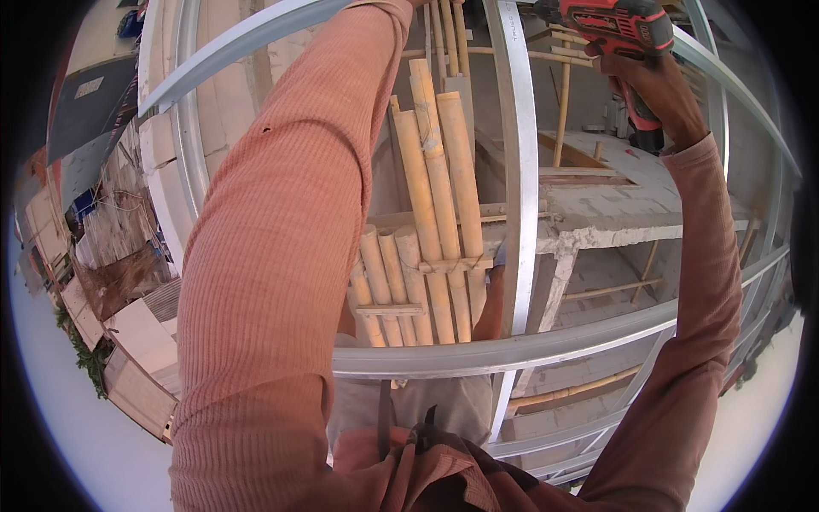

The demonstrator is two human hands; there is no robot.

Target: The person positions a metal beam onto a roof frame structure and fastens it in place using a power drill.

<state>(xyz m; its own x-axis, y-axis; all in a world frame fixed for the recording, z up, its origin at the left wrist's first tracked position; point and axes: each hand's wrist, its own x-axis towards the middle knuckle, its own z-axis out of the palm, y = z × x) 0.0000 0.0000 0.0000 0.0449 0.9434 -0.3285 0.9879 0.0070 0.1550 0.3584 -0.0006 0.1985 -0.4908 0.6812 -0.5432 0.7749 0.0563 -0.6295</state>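
Observation:
My right hand [670, 90] is wrapped round the handle of a red and black cordless drill [627, 24], raised at the upper right beside a metal frame. The drill's nose points left, and its battery base hangs below the hand. Across the middle of the view my left sleeve [264, 230] stretches up to the top edge. Only a sliver of my left hand [417, 2] shows there; its fingers are cut off, so what it holds or touches is hidden. Closest to it is a silvery metal channel [239, 51].
An upright metal stud [519, 171] and a curved-looking crossbar [512, 352] stand close before my body. Bamboo poles [431, 188], joined by short wooden slats, are below. A rough concrete slab [614, 218] lies to the right, with a drop to rooftops [141, 375] at left.

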